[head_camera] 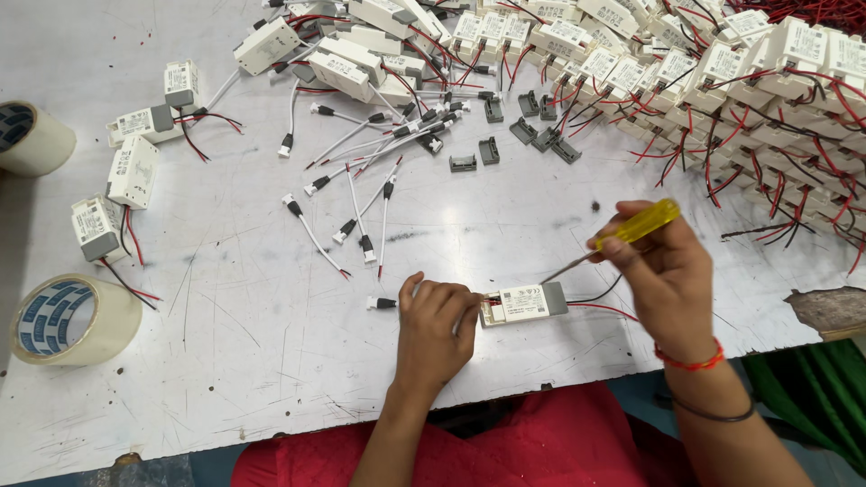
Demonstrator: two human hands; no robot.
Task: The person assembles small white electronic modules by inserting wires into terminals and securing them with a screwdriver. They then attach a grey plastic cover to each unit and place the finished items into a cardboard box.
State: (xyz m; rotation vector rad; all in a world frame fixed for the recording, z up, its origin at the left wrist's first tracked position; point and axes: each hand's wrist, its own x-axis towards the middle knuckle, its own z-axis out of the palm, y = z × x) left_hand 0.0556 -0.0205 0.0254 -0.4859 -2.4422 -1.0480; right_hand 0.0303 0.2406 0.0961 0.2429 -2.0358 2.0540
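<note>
Resting near the table's (271, 361) front edge, the driver box (524, 303) is pinned by the left hand (435, 326), fingers closed on it; a screwdriver (622, 233) is gripped by the right hand (663, 271).

We are noting bare forearms, no sleeves showing. The right hand (663, 271) is wearing a red thread band at the wrist, a thin dark band behind it. Red garment is covering the lap.

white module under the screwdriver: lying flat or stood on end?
Flat. The white module lies label side up on the table, the left hand pinning one end, the screwdriver in the right hand angled at it.
</note>
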